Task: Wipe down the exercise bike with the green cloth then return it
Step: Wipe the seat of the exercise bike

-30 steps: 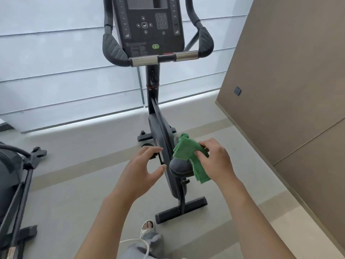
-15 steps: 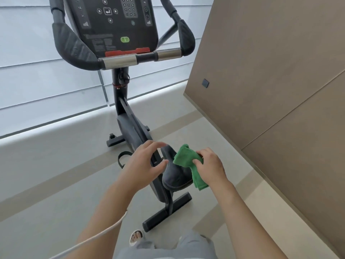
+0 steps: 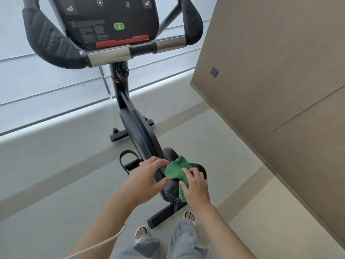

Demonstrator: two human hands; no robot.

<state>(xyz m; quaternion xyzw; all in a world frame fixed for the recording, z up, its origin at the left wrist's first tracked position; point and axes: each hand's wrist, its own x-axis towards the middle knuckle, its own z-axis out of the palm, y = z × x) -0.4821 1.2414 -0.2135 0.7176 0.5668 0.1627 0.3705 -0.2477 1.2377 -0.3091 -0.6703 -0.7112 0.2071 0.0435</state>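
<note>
Gripping the one green cloth [image 3: 177, 172], our right hand [image 3: 196, 186] curls its fingers [image 3: 186, 173] over the bunched fabric and presses it onto the saddle [image 3: 172, 186] of the exercise bike [image 3: 138, 128]; a tail of cloth hangs down the saddle's right side beneath the palm. Our left hand [image 3: 147, 177] holds nothing: its fingers are loosely bent and spread, the fingertips lying at the saddle's left edge, just beside the cloth, though we cannot tell whether they touch the leather. We count two hands, one cloth and one bike.

Ahead of the saddle, the dark frame rises to one console [image 3: 112, 19] bearing one green button [image 3: 119, 26] and one red strip [image 3: 122, 42]. Two padded handlebar grips [image 3: 48, 40] flank the console, joined by two silver bar sections [image 3: 109, 57]. To the left of the saddle and lower, one strapped pedal [image 3: 128, 161] shows. Below the saddle, the rear floor stabiliser [image 3: 164, 214] sits between two sandalled feet [image 3: 141, 233]. One pale cable [image 3: 104, 243] crosses under our left forearm. To the right of the saddle stands one brown panelled wall [image 3: 280, 81] with one small dark switch [image 3: 214, 71].
</note>
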